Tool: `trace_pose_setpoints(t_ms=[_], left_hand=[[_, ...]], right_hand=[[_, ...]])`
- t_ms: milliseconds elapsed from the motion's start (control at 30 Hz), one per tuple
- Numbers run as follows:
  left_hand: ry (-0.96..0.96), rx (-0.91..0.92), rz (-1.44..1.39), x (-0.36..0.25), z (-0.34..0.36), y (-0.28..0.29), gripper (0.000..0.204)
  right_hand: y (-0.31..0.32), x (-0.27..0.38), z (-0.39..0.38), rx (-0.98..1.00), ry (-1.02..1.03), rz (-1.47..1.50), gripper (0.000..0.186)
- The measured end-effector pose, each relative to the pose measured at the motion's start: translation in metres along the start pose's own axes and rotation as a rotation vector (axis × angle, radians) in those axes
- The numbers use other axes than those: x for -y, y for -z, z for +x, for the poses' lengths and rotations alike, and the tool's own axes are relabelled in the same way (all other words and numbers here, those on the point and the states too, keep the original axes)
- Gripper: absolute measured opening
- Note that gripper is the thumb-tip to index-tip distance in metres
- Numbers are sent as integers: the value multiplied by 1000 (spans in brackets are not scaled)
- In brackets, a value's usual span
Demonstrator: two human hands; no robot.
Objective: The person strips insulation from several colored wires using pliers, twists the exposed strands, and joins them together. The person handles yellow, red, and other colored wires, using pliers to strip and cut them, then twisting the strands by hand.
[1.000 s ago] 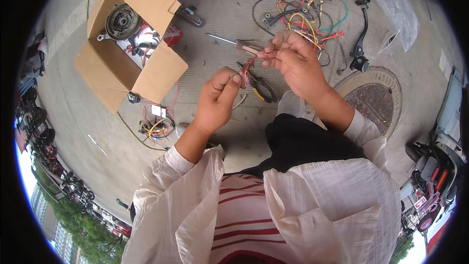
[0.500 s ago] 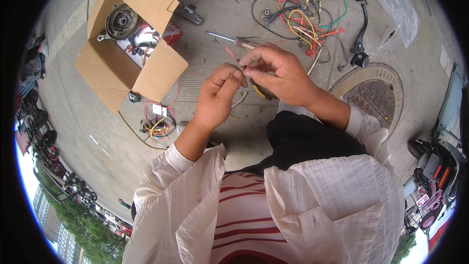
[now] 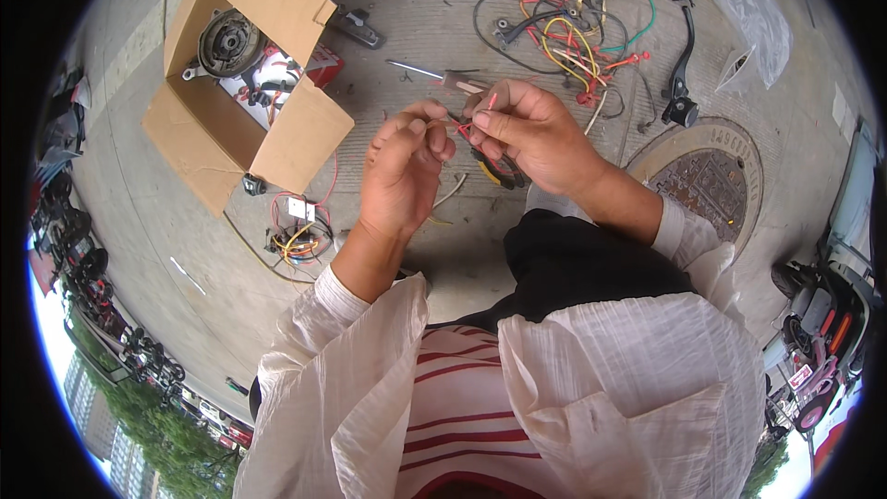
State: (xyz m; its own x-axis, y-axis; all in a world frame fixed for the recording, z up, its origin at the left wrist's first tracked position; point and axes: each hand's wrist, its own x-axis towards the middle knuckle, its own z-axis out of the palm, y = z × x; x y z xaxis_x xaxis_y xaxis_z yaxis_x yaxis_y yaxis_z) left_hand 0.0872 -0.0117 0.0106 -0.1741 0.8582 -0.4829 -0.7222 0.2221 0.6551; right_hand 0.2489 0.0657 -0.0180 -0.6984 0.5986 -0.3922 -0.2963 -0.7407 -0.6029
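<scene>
Thumb and forefinger of your right hand press together on a thin red wire, whose end pokes up above the grip, while your other right fingers curl in beneath. Your left hand faces it just beside, half curled with thumb and forefinger close together; a fine strand seems to run to them, but you can't tell from this view whether they grip it. The red wire lies up off the ground between your two hands, with a small red loop or twist showing just left of your right fingertips, the rest hidden by them. Behind and below your right hand are pliers with yellow and black handles, partly covered by it. Beyond your fingertips lies a screwdriver, and past that, to the right, a tangle of wires in several colours. Farther right you have a black lever, a clear plastic bag and a round manhole cover. To your left stands a cardboard box with its flaps spread, holding a round metal part.
</scene>
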Motion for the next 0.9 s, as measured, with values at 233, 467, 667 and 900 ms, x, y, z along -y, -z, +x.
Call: trace_pose_setpoints(t_ms=[233, 467, 667, 900], left_hand=[[123, 59, -136, -6, -1, -4, 18], [181, 24, 18, -6, -4, -7, 23], [173, -77, -7, -46, 13, 20, 19], [238, 57, 89, -35, 8, -10, 22]], right_hand=[[0, 6, -2, 71, -141, 387, 7], [0, 4, -2, -38, -69, 116, 11], [41, 27, -14, -233, 185, -332, 8], [-11, 14, 7, 99, -34, -503, 14]])
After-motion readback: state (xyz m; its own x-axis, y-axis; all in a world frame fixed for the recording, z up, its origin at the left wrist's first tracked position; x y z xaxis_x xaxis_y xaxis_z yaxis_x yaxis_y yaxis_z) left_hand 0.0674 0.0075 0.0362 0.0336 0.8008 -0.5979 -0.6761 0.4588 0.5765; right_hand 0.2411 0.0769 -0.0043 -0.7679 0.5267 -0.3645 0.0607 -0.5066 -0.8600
